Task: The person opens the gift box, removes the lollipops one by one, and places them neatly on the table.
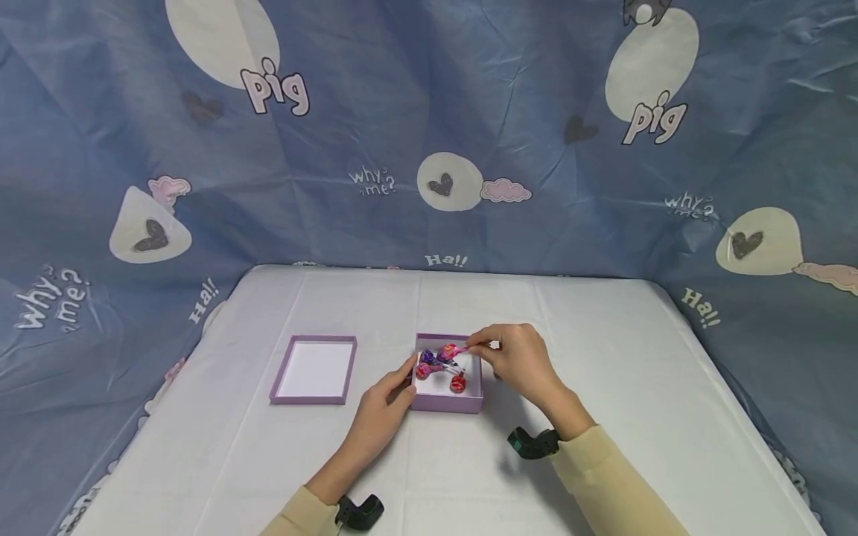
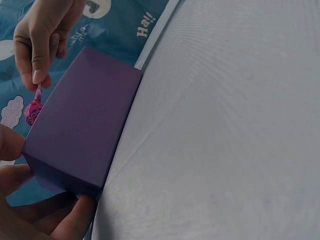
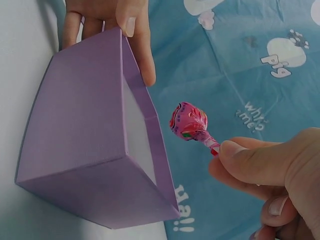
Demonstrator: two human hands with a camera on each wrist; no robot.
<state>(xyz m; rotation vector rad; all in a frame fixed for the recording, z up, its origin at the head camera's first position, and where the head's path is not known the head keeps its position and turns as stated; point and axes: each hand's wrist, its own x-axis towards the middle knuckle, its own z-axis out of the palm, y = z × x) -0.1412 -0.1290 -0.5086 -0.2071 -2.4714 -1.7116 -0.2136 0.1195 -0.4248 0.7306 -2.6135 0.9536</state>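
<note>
A purple box (image 1: 447, 403) with a white bottom stands uncovered on the table, several wrapped lollipops in it. Among them are a red lollipop (image 1: 458, 383) and a dark purple lollipop (image 1: 427, 357). My left hand (image 1: 383, 409) holds the box at its left side, thumb and fingers about the near corner. My right hand (image 1: 516, 359) pinches a pink lollipop (image 3: 189, 121) by the stick end of its wrapper, between thumb and index finger. That lollipop hangs over the box opening, head toward the left. In the left wrist view, the box wall hides the inside.
A shallow purple lid (image 1: 313, 402) with a white inside lies face up to the left of the box. White cloth covers the table (image 1: 221, 461). Behind it hangs a blue printed curtain (image 1: 322, 149).
</note>
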